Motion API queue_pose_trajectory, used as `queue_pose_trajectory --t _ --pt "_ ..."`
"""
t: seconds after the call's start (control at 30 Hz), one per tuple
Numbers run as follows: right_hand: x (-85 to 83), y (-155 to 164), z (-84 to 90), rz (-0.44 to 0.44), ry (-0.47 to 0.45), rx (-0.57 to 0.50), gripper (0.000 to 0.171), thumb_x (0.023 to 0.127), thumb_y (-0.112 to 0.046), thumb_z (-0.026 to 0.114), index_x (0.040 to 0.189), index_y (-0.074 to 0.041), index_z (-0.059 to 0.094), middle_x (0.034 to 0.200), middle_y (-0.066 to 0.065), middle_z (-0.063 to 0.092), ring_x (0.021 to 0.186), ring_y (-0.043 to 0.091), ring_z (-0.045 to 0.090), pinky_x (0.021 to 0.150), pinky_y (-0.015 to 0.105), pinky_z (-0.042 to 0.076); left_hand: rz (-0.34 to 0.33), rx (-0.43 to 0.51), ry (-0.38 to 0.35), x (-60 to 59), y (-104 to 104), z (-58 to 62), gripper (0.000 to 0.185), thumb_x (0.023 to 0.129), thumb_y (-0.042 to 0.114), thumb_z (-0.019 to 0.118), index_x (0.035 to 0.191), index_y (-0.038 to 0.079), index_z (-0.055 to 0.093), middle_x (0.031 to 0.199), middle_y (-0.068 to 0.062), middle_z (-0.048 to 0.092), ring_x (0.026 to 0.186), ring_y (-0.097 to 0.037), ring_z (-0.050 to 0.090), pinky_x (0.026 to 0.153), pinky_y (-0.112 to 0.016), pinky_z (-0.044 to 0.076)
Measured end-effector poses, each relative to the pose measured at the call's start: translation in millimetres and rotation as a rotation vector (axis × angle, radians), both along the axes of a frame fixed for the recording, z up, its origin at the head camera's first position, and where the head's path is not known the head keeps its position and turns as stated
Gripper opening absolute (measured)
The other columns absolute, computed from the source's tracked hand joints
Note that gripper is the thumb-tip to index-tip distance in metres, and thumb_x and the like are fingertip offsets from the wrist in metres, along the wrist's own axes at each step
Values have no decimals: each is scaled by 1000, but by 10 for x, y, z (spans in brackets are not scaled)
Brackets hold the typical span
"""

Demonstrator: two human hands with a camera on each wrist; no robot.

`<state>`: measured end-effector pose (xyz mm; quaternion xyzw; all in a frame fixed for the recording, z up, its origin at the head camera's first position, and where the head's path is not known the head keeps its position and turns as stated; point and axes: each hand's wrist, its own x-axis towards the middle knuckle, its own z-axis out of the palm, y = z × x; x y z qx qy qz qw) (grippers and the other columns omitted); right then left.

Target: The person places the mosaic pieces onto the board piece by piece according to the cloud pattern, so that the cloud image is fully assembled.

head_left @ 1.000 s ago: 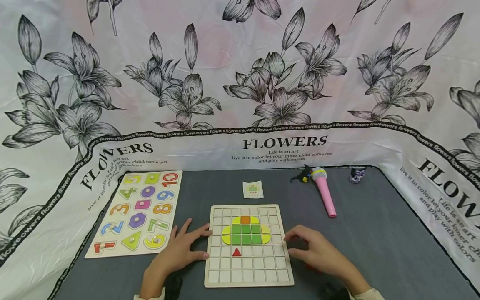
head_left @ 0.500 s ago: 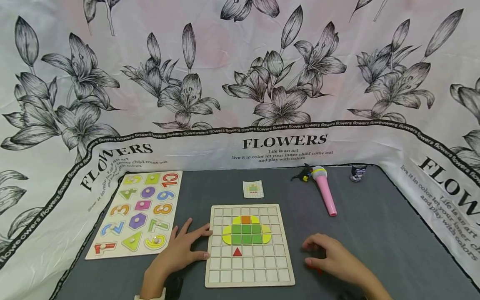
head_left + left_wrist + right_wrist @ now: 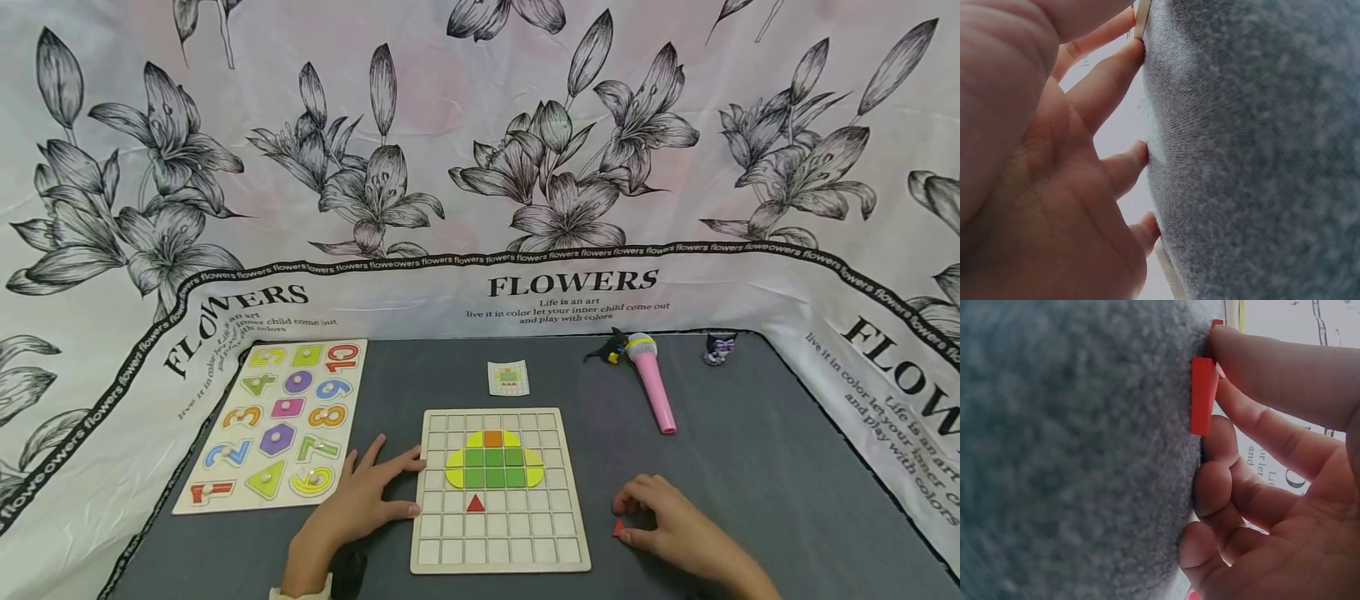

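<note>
A square wooden grid board lies mid-table, with green, yellow and orange pieces forming a shape and one red triangle below it. My left hand rests with spread fingers, thumb and index fingertips at the board's left edge. Right of the board, my right hand reaches down to the table with bent fingers. Its thumb tip is right at a small red triangular piece; I cannot tell whether the fingers pinch it. In the right wrist view another red piece stands out near the fingertips, beside the cloth.
A number and shape puzzle board lies left. Behind the grid board is a small pattern card. A pink toy microphone, a small black figure and a dark purple figurine stand at the back right.
My right hand has left the board's right edge and moved right, its fingers coming down by the red piece, which now shows at the thumb tip. The left hand stays put.
</note>
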<state>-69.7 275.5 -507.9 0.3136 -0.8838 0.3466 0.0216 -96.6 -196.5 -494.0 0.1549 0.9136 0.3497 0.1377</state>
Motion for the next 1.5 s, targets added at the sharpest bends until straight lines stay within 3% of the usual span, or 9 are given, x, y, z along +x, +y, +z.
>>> queue_pose_trajectory --t 0.17,0.53,0.83,1.5 --pt "16 -22 -7 -18 26 5 31 85 -18 91 96 -31 64 97 -20 55 90 4 48 71 30 43 -2 -2 7 -8 -1 -8 77 88 34 89 156 16 59 153 -3 61 160 -52 10 121 -74 -5" --pt "-13 -84 93 -29 -157 -59 25 94 -10 83 93 -26 64 87 -19 57 80 1 54 64 26 47 -8 0 -6 1 6 23 75 87 33 90 154 16 61 156 -6 58 159 -53 10 119 -77 -5" --pt "-158 -288 289 -33 -247 -65 17 98 -16 81 94 -24 66 91 -15 63 84 5 59 71 29 52 2 -4 -2 -4 14 46 75 87 32 90 154 17 61 154 -4 60 159 -53 11 120 -77 -3" --pt "-425 -999 471 98 -227 -29 17 97 -11 80 91 -22 67 85 -15 58 81 8 54 69 27 46 -7 -13 8 3 5 13 72 88 32 89 153 17 63 158 -5 56 160 -52 10 120 -76 -5"
